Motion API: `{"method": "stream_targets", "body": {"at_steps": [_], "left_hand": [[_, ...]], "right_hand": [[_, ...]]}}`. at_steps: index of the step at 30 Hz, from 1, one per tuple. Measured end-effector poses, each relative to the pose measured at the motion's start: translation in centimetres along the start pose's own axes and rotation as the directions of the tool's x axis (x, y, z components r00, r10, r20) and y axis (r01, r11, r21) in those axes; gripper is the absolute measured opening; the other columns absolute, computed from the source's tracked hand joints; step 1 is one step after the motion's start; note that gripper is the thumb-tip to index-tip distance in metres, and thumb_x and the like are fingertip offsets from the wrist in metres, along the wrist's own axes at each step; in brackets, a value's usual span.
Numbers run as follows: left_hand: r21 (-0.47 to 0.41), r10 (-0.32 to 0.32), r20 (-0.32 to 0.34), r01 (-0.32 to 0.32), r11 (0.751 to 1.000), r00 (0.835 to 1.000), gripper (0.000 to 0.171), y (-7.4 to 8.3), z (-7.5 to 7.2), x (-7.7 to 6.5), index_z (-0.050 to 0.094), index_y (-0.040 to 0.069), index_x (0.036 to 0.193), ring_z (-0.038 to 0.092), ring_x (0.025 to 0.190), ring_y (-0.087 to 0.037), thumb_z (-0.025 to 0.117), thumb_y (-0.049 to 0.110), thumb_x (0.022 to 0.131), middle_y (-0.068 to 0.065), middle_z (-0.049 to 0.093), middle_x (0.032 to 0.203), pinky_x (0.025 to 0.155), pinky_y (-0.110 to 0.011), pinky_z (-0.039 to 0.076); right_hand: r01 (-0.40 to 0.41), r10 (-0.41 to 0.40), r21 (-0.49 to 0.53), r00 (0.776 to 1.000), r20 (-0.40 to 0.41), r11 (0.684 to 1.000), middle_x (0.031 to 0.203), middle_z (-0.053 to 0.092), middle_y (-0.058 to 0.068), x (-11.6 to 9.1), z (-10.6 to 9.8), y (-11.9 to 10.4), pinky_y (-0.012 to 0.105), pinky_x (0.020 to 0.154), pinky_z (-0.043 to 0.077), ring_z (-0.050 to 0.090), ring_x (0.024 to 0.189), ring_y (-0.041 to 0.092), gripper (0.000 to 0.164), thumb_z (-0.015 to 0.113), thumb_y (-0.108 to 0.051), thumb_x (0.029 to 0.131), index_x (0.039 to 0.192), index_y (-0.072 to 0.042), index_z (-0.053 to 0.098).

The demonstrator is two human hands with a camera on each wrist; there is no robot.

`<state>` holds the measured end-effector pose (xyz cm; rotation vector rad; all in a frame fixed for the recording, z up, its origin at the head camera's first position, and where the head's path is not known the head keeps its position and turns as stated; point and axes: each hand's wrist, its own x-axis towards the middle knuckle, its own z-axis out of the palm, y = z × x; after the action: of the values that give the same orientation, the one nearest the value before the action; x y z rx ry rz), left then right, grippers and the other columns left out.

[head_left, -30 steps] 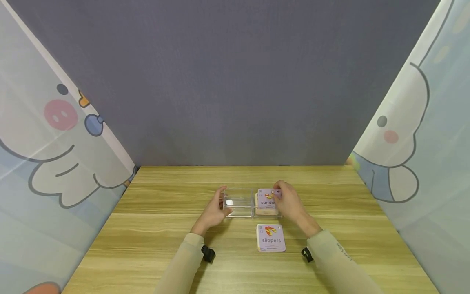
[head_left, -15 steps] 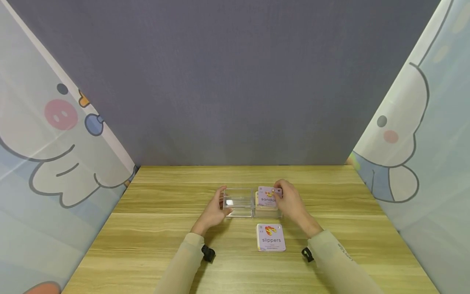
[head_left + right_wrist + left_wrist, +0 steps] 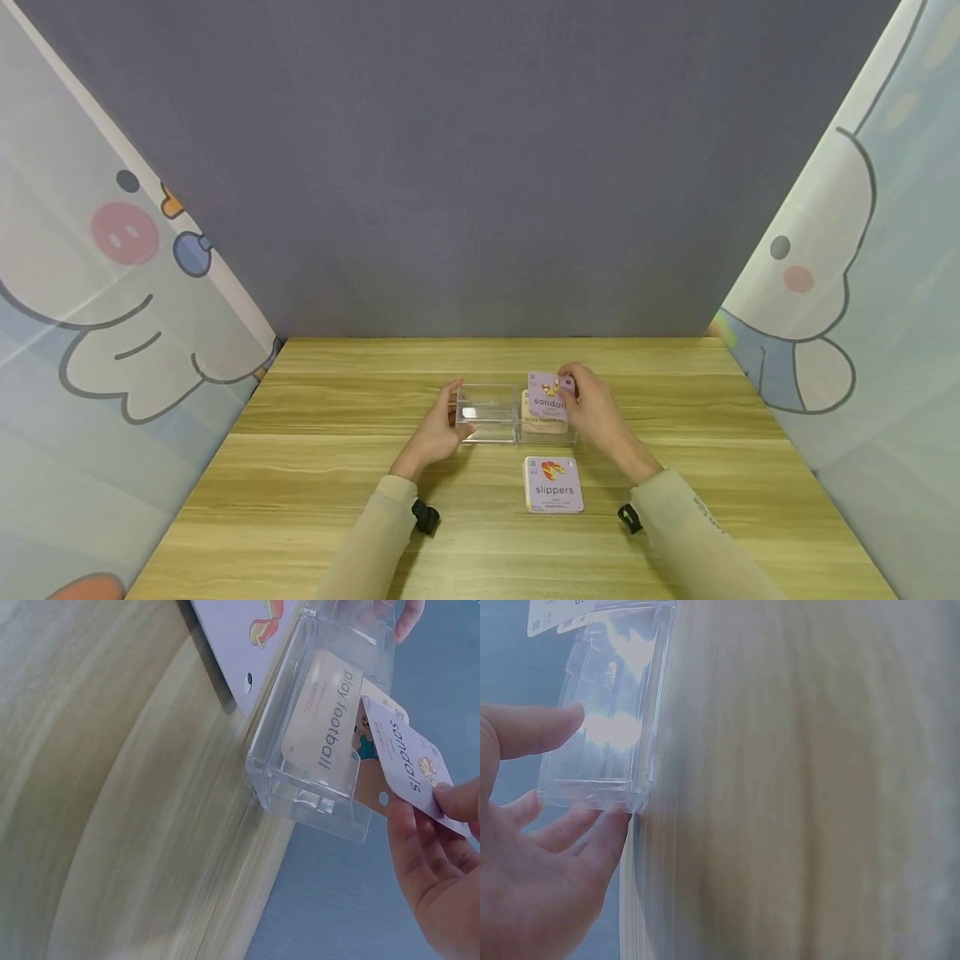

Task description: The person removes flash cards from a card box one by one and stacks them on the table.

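My right hand point(image 3: 598, 421) pinches a lilac flashcard marked "sandals" point(image 3: 545, 406) between thumb and fingers. The card is tilted and held above the right compartment of a clear plastic two-compartment box point(image 3: 487, 392). Inside that compartment stands a cream "play football" card point(image 3: 324, 712), partly overlapped by the sandals card in the right wrist view. My left hand point(image 3: 433, 429) grips the left end of the box, its thumb point(image 3: 551, 729) over the front side and its fingers at the end wall. No card shows in the left compartment.
A stack of flashcards with "slippers" point(image 3: 553, 487) on top lies on the wooden table point(image 3: 337, 467), just in front of the box's right half. A grey panel point(image 3: 480, 208) rises behind the table, and cartoon-printed curtains point(image 3: 82, 333) flank both sides.
My right hand has raised the sandals card up and slightly back, uncovering more of the play football card. My left hand and the box stay put.
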<state>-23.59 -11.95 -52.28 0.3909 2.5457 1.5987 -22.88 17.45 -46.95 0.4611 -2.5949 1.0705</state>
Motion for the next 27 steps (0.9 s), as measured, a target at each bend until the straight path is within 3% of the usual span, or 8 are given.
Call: {"method": "stream_targets", "body": {"at_steps": [11, 27], "left_hand": [[-0.006, 0.005, 0.003, -0.005, 1.0, 1.0, 0.084, -0.1, 0.1, 0.0, 0.019, 0.009, 0.161, 0.047, 0.133, -0.045, 0.07, 0.005, 0.094, -0.023, 0.046, 0.146, 0.113, -0.057, 0.039], [-0.011, 0.003, 0.011, -0.003, 1.0, 1.0, 0.085, 0.1, -0.1, 0.0, 0.018, 0.01, 0.161, 0.048, 0.132, -0.045, 0.07, 0.004, 0.094, -0.023, 0.046, 0.144, 0.113, -0.056, 0.038]], "right_hand": [[-0.065, 0.064, 0.055, 0.998, 0.011, 0.996, 0.093, 0.062, 0.01, 0.0, -0.6, -0.3, 0.027, 0.06, 0.052, 0.058, 0.076, 0.019, 0.027, 0.065, 0.002, 0.096, 0.122, -0.001, 0.058], [-0.06, 0.06, 0.09, 0.998, 0.0, 0.994, 0.084, 0.056, 0.005, -0.1, -1.5, -1.2, 0.025, 0.059, 0.046, 0.053, 0.074, 0.018, 0.025, 0.069, 0.0, 0.095, 0.118, -0.004, 0.061]]}}
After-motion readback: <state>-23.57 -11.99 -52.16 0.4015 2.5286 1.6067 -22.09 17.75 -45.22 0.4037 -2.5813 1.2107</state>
